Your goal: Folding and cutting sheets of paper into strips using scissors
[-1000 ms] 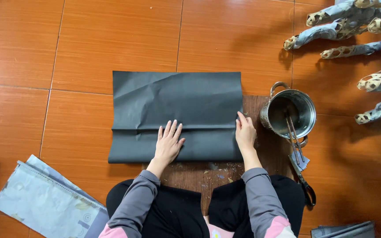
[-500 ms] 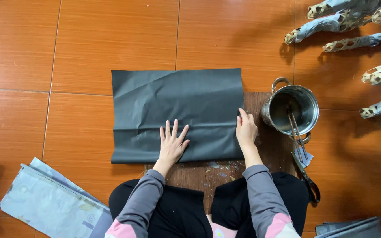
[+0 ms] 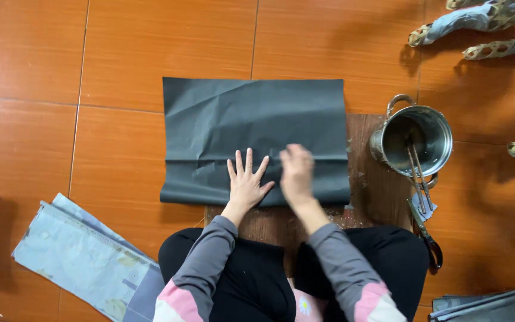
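A dark grey sheet of paper (image 3: 251,122) lies flat on the orange tiled floor, its near part folded up into a band over a wooden board (image 3: 377,197). My left hand (image 3: 247,182) presses flat on the folded band with fingers spread. Right beside it, my right hand (image 3: 296,173) also rests on the band near the fold line; it is blurred and its fingers are together. Neither hand holds anything.
A metal pot (image 3: 415,138) with tongs-like tools in it stands on the board at the right. Scissors (image 3: 427,238) lie below it. Pale blue folded papers (image 3: 81,259) lie at lower left. Wrapped bundles (image 3: 478,21) line the upper right. My knees (image 3: 251,274) are at the bottom.
My right hand has slid left along the folded band from the sheet's right edge to just beside my left hand. The left hand stays in place.
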